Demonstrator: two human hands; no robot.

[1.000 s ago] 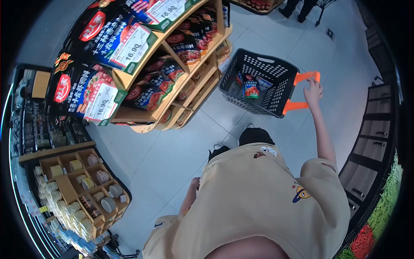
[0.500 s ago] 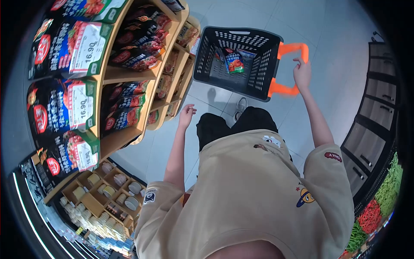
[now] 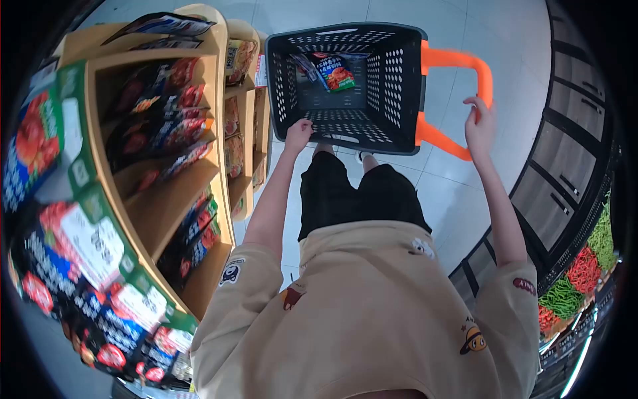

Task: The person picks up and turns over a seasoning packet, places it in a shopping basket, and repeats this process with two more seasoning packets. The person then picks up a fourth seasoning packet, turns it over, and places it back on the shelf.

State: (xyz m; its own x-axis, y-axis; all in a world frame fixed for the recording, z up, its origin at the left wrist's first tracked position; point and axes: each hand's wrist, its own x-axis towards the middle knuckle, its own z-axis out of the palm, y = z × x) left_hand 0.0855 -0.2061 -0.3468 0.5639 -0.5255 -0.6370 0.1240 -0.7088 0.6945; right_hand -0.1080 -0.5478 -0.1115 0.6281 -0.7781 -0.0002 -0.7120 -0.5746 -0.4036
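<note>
A dark grey perforated basket [image 3: 399, 86] with an orange handle [image 3: 458, 58] stands at the upper middle. Inside it lie colourful food packets [image 3: 335, 73]. My right hand [image 3: 480, 130] is at the handle's outer side, its fingers curled round the orange bar. At the basket's near left corner is my left hand [image 3: 298, 135], fingers curled together over the rim; whether they grip it is hidden.
Wooden shelves [image 3: 222, 159] with dark food packets [image 3: 159, 133] and price labels rise on the left. Dark drawer cabinets [image 3: 545, 206] run along the right, beside red and green peppers [image 3: 582, 269]. My legs are just below the basket, on grey tiled floor [image 3: 435, 193].
The basket appears larger and further left, nearer my body. My left hand has moved from beside the shelf to the basket's rim. The left shelves loom larger, and my right hand remains at the handle.
</note>
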